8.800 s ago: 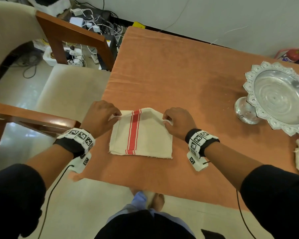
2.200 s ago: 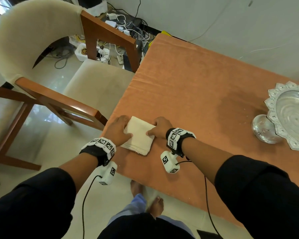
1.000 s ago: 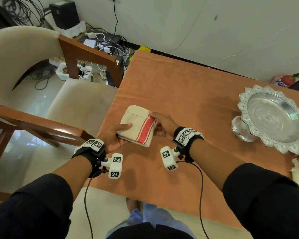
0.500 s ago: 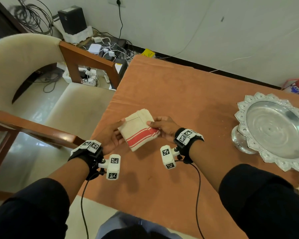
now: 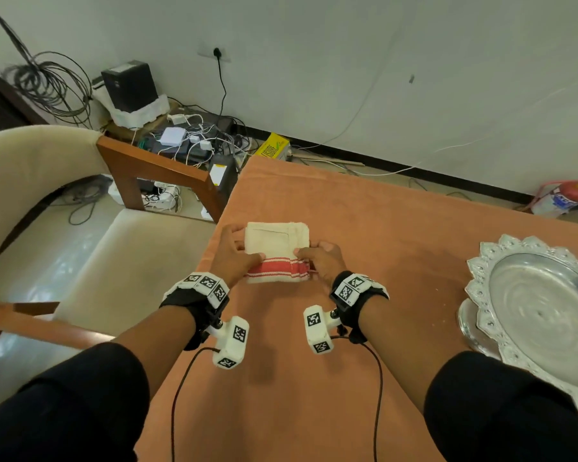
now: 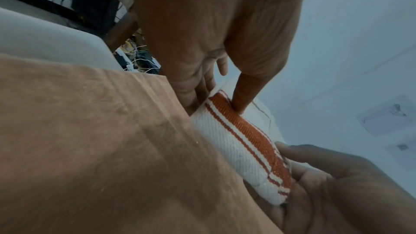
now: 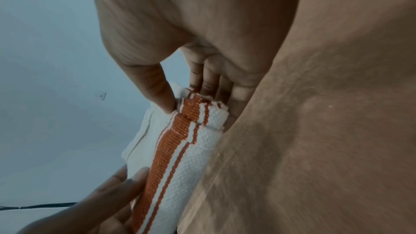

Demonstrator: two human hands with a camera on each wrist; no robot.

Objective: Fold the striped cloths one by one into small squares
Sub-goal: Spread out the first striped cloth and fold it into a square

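Near the table's (image 5: 397, 228) nine-o'clock edge, the left hand (image 5: 231, 258) and right hand (image 5: 321, 261) pinched the folded cloth (image 5: 277, 251) at opposite ends, thumbs on top, likely to keep its layers aligned.

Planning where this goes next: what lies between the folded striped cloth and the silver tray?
Only bare orange tablecloth between the folded striped cloth and the silver tray, seen in the head view.

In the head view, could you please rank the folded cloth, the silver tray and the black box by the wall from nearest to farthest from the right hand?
1. Folded cloth: held by the right hand.
2. Silver tray: right, on the table.
3. Black box: far left, by the wall.
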